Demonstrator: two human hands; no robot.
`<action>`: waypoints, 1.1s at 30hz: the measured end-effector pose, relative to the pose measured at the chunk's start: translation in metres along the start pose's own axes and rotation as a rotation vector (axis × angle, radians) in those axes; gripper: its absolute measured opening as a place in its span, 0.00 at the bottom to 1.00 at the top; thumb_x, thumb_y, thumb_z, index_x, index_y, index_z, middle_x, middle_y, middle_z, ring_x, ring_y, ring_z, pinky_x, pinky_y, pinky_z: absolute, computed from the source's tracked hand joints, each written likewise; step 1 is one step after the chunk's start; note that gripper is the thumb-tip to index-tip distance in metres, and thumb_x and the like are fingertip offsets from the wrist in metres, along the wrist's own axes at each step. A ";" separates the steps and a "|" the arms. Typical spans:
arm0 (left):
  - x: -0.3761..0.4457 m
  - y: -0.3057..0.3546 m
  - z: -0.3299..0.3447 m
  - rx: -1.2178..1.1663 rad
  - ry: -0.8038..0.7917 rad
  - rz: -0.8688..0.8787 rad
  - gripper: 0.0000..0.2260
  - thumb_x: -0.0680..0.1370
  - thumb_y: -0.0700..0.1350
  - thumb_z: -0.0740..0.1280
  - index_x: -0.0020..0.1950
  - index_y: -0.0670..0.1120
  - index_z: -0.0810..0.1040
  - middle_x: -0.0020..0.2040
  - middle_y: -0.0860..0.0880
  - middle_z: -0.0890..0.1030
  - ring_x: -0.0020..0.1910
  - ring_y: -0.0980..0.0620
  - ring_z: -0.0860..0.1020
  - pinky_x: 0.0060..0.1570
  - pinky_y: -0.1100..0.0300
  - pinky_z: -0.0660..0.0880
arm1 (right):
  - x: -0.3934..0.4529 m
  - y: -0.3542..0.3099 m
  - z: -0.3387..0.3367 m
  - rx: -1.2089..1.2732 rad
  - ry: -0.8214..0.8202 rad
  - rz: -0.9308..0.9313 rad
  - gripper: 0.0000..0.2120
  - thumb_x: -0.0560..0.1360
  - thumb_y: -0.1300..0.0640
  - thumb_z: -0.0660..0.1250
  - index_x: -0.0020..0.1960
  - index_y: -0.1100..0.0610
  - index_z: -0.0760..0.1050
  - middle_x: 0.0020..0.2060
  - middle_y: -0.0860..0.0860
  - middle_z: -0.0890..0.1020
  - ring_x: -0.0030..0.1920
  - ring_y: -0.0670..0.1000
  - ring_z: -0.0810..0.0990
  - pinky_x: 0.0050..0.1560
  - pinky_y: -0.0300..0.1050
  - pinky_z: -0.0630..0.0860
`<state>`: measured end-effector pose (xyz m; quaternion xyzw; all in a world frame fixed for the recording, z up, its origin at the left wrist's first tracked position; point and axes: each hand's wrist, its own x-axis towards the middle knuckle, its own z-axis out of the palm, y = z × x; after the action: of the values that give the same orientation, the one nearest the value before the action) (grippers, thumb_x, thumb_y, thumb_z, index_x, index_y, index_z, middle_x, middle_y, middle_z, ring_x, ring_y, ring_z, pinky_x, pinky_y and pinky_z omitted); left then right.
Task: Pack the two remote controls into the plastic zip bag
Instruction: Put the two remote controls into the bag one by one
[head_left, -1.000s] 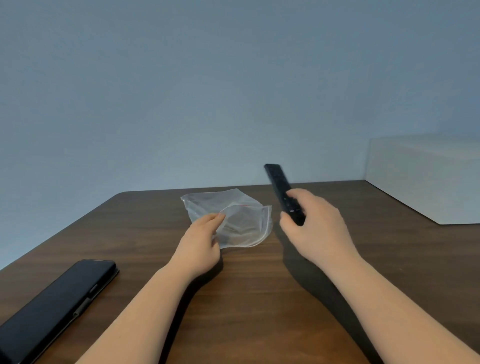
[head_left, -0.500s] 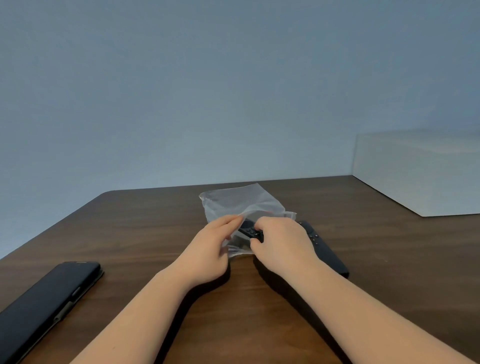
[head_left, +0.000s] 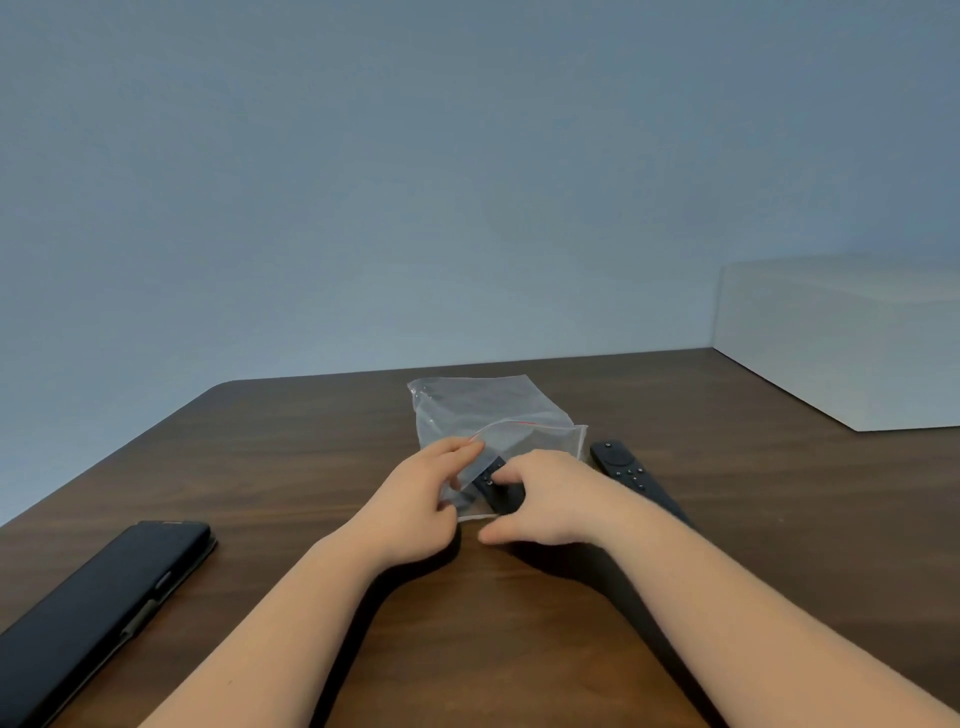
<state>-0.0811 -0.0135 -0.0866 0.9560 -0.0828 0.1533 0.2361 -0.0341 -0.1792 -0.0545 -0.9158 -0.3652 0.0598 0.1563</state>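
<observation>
A dark wood table (head_left: 291, 457) fills the lower half of the frame, with a black case (head_left: 93, 608) at lower left and a white box (head_left: 841, 343) at right. At centre lies the clear plastic zip bag (head_left: 483, 415), crumpled and thin, a red seal line at its mouth. The left hand (head_left: 415, 499) pinches the bag's near edge open, while the right hand (head_left: 550, 499), fingers curled around it, feeds the first remote (head_left: 491, 480) into the opening. The second remote (head_left: 631, 475) lies flat just right of the bag, partly hidden by the right wrist. The limp film could fold shut or snag the remote's corner, stalling entry.
</observation>
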 end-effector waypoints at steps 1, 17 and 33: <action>0.001 -0.001 0.000 0.000 0.003 -0.006 0.31 0.68 0.30 0.58 0.71 0.48 0.64 0.68 0.52 0.69 0.49 0.61 0.70 0.46 0.78 0.63 | -0.004 0.003 -0.006 0.013 -0.075 -0.022 0.34 0.70 0.44 0.71 0.71 0.54 0.65 0.70 0.50 0.71 0.69 0.53 0.69 0.67 0.48 0.67; 0.001 -0.002 -0.001 0.012 0.002 -0.009 0.32 0.69 0.31 0.58 0.71 0.49 0.62 0.69 0.52 0.68 0.48 0.59 0.72 0.47 0.78 0.65 | 0.002 0.019 0.006 0.161 0.113 -0.060 0.26 0.67 0.46 0.74 0.63 0.50 0.75 0.57 0.50 0.80 0.56 0.50 0.77 0.55 0.42 0.74; 0.003 -0.004 -0.002 -0.002 -0.025 0.001 0.32 0.69 0.31 0.58 0.72 0.48 0.62 0.67 0.52 0.69 0.42 0.72 0.70 0.42 0.81 0.65 | 0.023 0.013 0.036 0.130 0.376 -0.119 0.06 0.76 0.50 0.65 0.43 0.52 0.73 0.38 0.46 0.77 0.42 0.50 0.75 0.43 0.47 0.72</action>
<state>-0.0776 -0.0094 -0.0859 0.9575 -0.0865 0.1414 0.2361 -0.0170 -0.1635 -0.0925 -0.8757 -0.3783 -0.0981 0.2836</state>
